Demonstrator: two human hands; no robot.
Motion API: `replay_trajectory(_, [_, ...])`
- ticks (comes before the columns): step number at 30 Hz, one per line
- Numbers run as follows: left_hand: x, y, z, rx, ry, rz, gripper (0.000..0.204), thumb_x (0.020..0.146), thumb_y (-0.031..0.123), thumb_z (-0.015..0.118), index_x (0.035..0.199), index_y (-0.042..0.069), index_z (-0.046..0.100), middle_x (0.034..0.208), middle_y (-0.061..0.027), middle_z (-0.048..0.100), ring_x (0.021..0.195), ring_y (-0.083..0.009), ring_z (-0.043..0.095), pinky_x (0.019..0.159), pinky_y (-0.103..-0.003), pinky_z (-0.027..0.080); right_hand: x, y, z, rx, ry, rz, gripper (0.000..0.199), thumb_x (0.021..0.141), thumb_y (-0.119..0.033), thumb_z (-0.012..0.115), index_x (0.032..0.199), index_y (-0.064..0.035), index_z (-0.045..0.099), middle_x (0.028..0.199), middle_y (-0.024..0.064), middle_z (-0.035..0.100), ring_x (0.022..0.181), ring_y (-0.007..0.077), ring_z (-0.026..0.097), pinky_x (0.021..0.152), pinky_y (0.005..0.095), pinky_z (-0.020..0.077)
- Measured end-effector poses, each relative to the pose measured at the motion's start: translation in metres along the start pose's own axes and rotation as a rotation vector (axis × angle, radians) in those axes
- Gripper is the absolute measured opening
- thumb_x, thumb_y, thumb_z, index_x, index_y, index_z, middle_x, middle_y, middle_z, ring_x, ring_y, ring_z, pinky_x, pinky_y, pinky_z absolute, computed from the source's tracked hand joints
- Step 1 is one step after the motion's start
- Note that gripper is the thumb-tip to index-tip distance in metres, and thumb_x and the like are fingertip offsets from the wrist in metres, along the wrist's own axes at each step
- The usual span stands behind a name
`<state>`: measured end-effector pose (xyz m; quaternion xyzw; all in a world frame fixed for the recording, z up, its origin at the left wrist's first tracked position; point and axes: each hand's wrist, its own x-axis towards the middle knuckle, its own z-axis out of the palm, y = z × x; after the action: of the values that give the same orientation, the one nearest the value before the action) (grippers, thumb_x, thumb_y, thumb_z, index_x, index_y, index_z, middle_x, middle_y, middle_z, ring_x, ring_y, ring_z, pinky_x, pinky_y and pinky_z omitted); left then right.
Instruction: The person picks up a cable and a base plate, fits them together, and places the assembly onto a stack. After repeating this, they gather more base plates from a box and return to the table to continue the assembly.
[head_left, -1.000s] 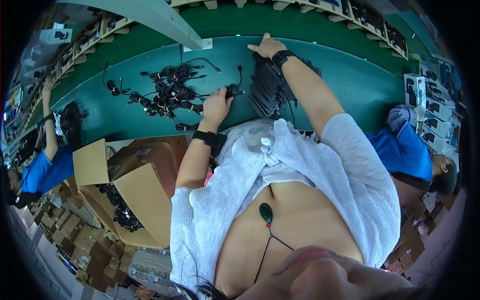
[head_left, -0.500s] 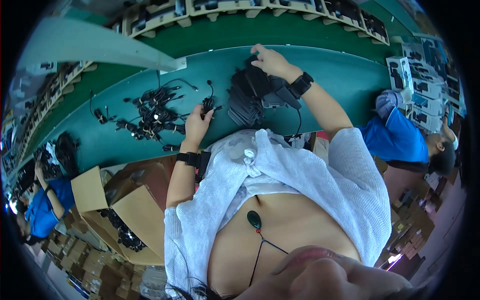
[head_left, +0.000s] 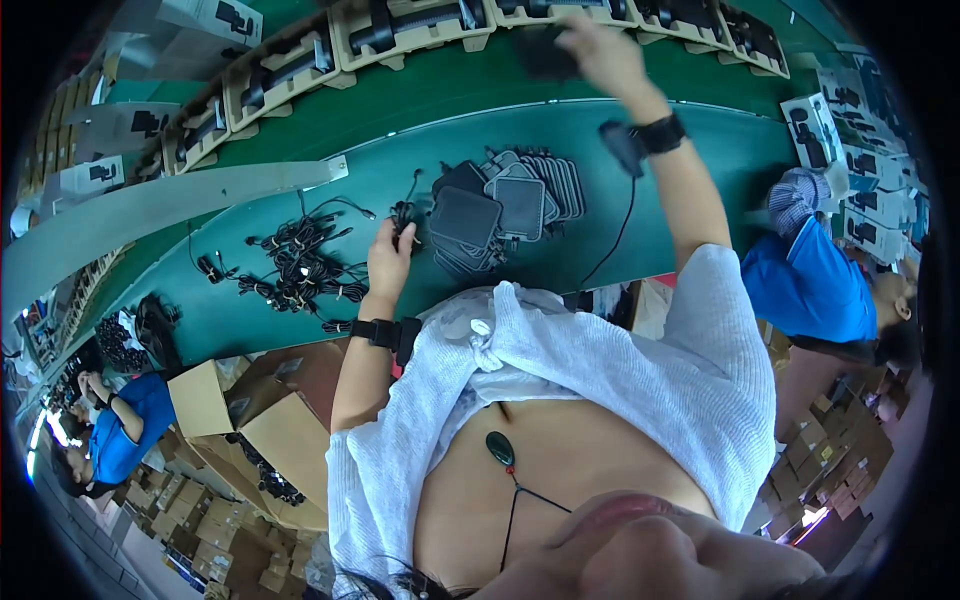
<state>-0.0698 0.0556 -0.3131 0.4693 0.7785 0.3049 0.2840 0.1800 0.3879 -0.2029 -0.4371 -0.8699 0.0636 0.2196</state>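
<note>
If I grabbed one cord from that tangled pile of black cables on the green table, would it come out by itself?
Probably not. The tangled pile of black cables looks thin and floppy, with loops crossing, so neighbours would likely drag along. They seem light, and should slide easily on the smooth green table.

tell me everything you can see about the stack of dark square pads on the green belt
The stack of pads is a fanned row of flat, dark grey squares with rounded corners and lighter edge lines, soft-looking, overlapping and leaning rightward. It rests on the green belt. The left hand is just beside its left end, holding a bundled black cable.
</note>
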Motion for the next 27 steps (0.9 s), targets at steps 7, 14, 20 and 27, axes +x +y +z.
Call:
replay_trajectory(7, [-0.004,-0.005,0.004,-0.163,0.059,-0.143,0.028,0.087,0.022,0.061,0.102,0.001,0.051,0.068,-0.012,0.056,0.058,-0.0244,0.055,0.055,-0.035,0.045,0.085,0.172,-0.008,0.152,0.364,0.189,0.032,0.084,-0.017,0.059,0.107,0.0053,0.054,0.09,0.0222,0.061,0.084,0.0361,0.059,0.073,0.0384,0.0447])
replay_trajectory(14, [-0.003,0.018,-0.011,-0.346,0.073,-0.215,0.031,0.085,0.009,0.063,0.11,0.0,0.048,0.08,-0.0019,0.054,0.069,-0.0087,0.052,0.059,-0.023,0.044,0.108,0.146,0.017,0.189,-0.065,0.274,0.031,0.084,-0.017,0.059,0.103,0.0063,0.057,0.096,0.0221,0.063,0.093,0.0336,0.059,0.079,0.0373,0.0445])
replay_trajectory(20, [-0.003,0.05,-0.02,-0.552,0.071,-0.15,0.03,0.084,0.008,0.064,0.109,0.003,0.05,0.076,-0.0001,0.053,0.063,-0.005,0.046,0.055,-0.019,0.039,0.104,0.21,0.032,0.404,0.312,0.282,0.03,0.084,-0.015,0.06,0.106,0.0049,0.058,0.098,0.0209,0.064,0.092,0.0303,0.06,0.08,0.0343,0.0447])
replay_trajectory(27, [-0.016,0.057,-0.035,-0.629,0.028,-0.275,0.03,0.086,0.008,0.062,0.113,0.002,0.049,0.079,-0.0019,0.056,0.065,-0.0068,0.051,0.056,-0.021,0.043,0.1,0.07,-0.022,0.534,0.061,0.595,0.035,0.085,-0.014,0.056,0.116,0.0023,0.053,0.1,0.0222,0.063,0.094,0.0315,0.059,0.082,0.0355,0.0444])
